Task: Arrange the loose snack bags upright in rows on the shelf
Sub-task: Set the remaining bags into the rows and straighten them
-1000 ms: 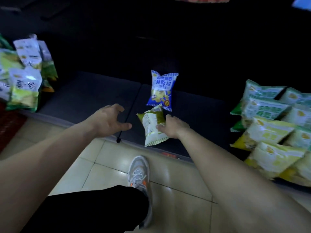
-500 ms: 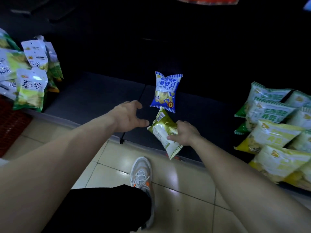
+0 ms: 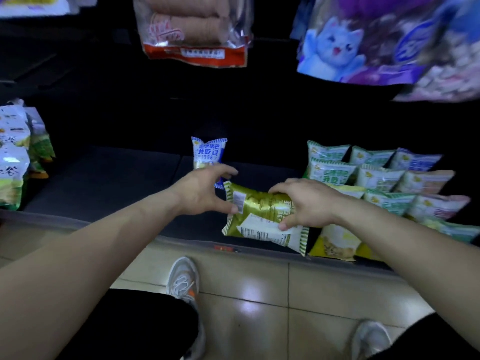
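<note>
Head view: right hand (image 3: 309, 203) grips the gold snack bag (image 3: 259, 211), sideways over the shelf (image 3: 104, 183) front, 5 o'clock from the blue bag (image 3: 207, 152); left hand (image 3: 200, 193) spread wide, thumb touching. Probably light, crushable: hold seams.

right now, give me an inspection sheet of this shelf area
surface: dark shelf, dimly lit
job's things: gold bag held sideways over the shelf front; blue bag upright behind it; green and white bags in rows at right
clutter: more bags bunched at far left
grippers: right hand grips the gold bag; left hand spread, thumb at the bag's left end
cables: nothing seen
surroundings: hanging packs above; tiled floor and grey shoe below
</note>
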Demonstrator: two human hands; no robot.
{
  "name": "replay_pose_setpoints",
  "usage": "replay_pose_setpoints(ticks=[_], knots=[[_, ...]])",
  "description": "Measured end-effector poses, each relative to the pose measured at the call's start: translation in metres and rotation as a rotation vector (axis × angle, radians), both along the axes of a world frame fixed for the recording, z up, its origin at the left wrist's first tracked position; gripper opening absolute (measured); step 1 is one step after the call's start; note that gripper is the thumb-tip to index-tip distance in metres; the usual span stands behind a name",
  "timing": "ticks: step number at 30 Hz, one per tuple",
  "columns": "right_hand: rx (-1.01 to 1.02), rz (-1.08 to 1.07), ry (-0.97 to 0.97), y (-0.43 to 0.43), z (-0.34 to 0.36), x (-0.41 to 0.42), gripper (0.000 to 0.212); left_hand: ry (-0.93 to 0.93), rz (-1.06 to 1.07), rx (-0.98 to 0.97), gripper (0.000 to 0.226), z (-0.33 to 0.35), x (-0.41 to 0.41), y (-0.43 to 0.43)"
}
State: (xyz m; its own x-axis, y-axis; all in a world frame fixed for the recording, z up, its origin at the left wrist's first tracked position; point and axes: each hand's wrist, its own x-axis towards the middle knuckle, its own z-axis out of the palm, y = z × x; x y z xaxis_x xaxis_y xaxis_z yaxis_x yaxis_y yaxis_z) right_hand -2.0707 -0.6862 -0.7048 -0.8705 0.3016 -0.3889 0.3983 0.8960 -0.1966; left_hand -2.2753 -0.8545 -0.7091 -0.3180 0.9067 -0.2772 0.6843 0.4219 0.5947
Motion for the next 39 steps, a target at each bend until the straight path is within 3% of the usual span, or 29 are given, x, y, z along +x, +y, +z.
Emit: replay_pose_setpoints(ticks=[4, 9, 16, 19, 25, 34, 39], knots=[[0.033, 0.002, 0.015, -0.003, 0.01, 0.033, 0.092, 0.024, -0.163, -0.089, 0.07, 0.006, 0.045, 0.028], [0.0, -0.028, 0.059, 0.004, 0.007, 0.057, 0.089, 0.109, -0.281, -0.2, 0.08, 0.002, 0.072, 0.05], [-0.062, -0.153, 0.13, 0.03, 0.005, 0.069, 0.09, 0.235, -0.202, -0.131, 0.069, -0.002, 0.08, 0.065], [-0.101, -0.261, 0.201, 0.045, 0.0, 0.075, 0.077, 0.279, -0.161, -0.12, 0.074, -0.006, 0.077, 0.067], [-0.223, -0.417, 0.347, 0.057, -0.01, 0.075, 0.029, 0.366, -0.152, -0.119, 0.078, -0.011, 0.073, 0.067], [-0.306, -0.491, 0.488, 0.044, -0.015, 0.049, 0.007, 0.34, -0.139, -0.121, 0.079, -0.023, 0.067, 0.051], [-0.254, -0.447, 0.529, 0.04, -0.009, 0.03, 0.01, 0.236, -0.143, -0.127, 0.072, -0.029, 0.06, 0.042]])
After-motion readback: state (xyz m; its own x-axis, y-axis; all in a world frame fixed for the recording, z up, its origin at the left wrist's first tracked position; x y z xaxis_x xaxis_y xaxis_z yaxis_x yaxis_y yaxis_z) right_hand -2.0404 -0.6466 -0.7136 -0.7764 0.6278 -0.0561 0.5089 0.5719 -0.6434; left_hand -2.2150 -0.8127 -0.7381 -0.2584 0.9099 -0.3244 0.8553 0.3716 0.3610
